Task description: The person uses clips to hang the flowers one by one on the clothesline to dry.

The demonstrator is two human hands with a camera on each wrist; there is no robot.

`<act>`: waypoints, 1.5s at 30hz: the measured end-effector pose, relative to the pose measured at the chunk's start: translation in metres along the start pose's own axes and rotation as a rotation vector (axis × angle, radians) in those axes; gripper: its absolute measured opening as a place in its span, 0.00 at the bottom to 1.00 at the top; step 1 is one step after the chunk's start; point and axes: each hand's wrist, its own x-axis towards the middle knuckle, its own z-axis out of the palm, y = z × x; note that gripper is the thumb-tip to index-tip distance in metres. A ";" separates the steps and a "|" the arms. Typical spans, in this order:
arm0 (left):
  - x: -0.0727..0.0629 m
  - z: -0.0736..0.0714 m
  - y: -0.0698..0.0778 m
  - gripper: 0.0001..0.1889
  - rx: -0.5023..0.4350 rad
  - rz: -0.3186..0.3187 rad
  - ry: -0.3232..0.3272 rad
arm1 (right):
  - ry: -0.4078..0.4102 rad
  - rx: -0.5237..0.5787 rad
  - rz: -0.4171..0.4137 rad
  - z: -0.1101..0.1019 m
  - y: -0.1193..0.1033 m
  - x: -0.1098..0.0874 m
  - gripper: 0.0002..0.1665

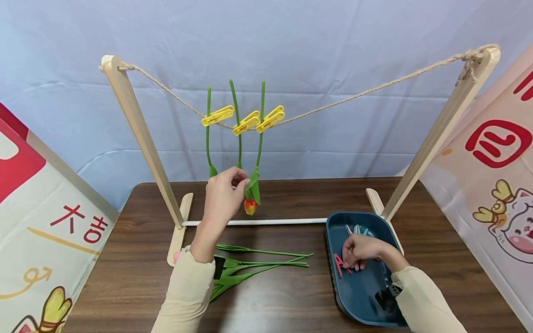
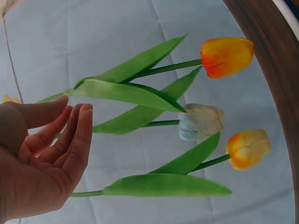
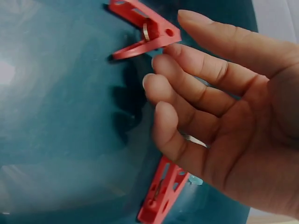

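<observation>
Three artificial tulips hang heads down from a rope, each held by a yellow clothespin [image 1: 270, 119]. My left hand [image 1: 225, 192] is beside the right-hand one, a red-orange tulip [image 2: 226, 57], its thumb and fingertips close by the leaf base and a gap between them in the left wrist view. A pale tulip [image 2: 201, 122] and a yellow-orange tulip [image 2: 247, 149] hang alongside. Inside a dark blue tray [image 1: 345, 300], my right hand [image 1: 362, 249] has loosely bent fingers. Its index fingertip is right at a red clothespin [image 3: 147, 32], with the thumb apart from it.
Wooden posts [image 1: 441, 134] hold the sagging rope [image 1: 374, 89], with a white bar [image 1: 275, 222] low between them. Several more green stems [image 1: 266, 264] lie on the brown table [image 1: 291, 305]. Another red clothespin [image 3: 163, 191] and some pale clips [image 1: 356, 229] are in the tray.
</observation>
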 end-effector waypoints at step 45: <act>-0.037 0.025 -0.003 0.02 0.096 0.013 -0.261 | 0.190 -0.362 -0.299 -0.020 -0.126 -0.012 0.12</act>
